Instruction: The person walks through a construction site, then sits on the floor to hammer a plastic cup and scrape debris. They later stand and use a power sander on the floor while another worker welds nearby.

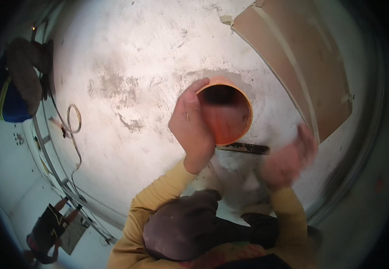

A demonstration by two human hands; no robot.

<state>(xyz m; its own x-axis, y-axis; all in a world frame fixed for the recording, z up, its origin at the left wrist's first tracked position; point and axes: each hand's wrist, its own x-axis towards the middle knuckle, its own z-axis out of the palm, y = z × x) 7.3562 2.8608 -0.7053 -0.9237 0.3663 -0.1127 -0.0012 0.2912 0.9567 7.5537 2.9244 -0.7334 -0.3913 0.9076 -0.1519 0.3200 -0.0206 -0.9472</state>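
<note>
head view: our left hand [194, 123] holds the orange tube [230, 123] by its side, over the scuffed white surface [145, 96]; our right hand [291, 159], blurred, seems empty, fingers extended. we judge work underway: tube gripped, not yet released; what remains, we cannot tell.

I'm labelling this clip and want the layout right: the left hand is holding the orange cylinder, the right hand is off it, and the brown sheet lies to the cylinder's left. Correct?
Not quite: the head view shows the brown sheet to the cylinder's right. The left hand is holding the orange cylinder, and the right hand is off it.
</note>
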